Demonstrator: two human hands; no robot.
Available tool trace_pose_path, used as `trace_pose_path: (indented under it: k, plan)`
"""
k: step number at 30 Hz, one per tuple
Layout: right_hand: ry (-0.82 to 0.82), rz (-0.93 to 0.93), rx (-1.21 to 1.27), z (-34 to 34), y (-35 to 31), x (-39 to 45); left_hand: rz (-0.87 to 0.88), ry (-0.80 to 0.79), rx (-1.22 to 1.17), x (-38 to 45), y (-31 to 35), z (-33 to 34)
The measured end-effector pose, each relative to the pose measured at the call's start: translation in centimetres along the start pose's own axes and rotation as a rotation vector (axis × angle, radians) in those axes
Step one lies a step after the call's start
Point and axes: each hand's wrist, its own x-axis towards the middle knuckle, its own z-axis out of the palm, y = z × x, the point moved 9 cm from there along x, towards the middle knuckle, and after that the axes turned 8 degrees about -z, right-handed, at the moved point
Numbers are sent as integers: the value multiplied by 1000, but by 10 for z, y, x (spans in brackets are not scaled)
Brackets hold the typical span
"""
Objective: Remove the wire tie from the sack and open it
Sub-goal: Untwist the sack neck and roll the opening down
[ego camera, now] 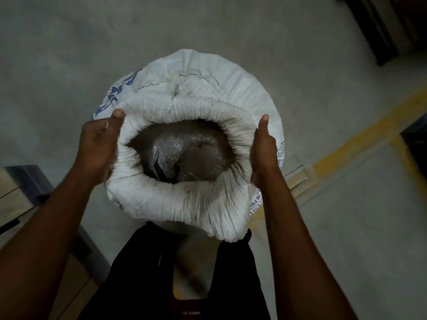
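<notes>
A white woven sack (208,88) with blue print stands on the floor between my legs. Its mouth is wide open and its top is rolled down into a thick wrinkled rim (184,199). Inside lies a clear plastic liner (171,148) over brownish contents. My left hand (99,144) grips the rim on the left side, thumb up on the outside. On the right side my right hand (264,146) grips the rim in the same way. No wire tie shows in this view.
The sack stands on a grey concrete floor (69,65) with a yellow painted line (360,139) to the right. A wooden piece of furniture (13,199) sits at the left edge. Dark objects fill the top right corner (392,26) and the right edge.
</notes>
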Motion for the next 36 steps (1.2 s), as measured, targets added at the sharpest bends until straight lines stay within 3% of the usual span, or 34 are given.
trace_pose_path:
  k: [5, 12, 15, 17, 19, 22, 25, 27, 30, 33, 36]
  plan:
    - [144, -142, -187, -11, -17, -5, 209, 82, 250, -6, 19, 5]
    - [420, -470, -248, -18, -29, -43, 180, 284, 388, -42, 16, 9]
    - [527, -719, -264, -23, -44, -72, 373, 319, 447, -69, 34, 12]
    - [421, -989, -177, -17, -60, -95, 488, 157, 353, -88, 42, 24]
    - [185, -1079, -103, 1, -65, -110, 473, -74, 337, -94, 31, 42]
    - [-177, -937, -262, 53, -43, -104, 452, -326, 530, -91, 5, 68]
    - [-407, -873, -509, 87, -8, -90, 518, -409, 845, -78, -13, 79]
    - [-461, -828, -716, 85, 5, -80, 597, -375, 956, -75, -13, 77]
    - [-450, -892, -1012, 61, 5, -77, 684, -341, 937, -82, -3, 69]
    - [-473, -944, -1124, 38, -5, -79, 468, -480, 969, -75, -21, 59]
    - [-485, -980, -1144, 22, -8, -83, 419, -504, 972, -75, -27, 50]
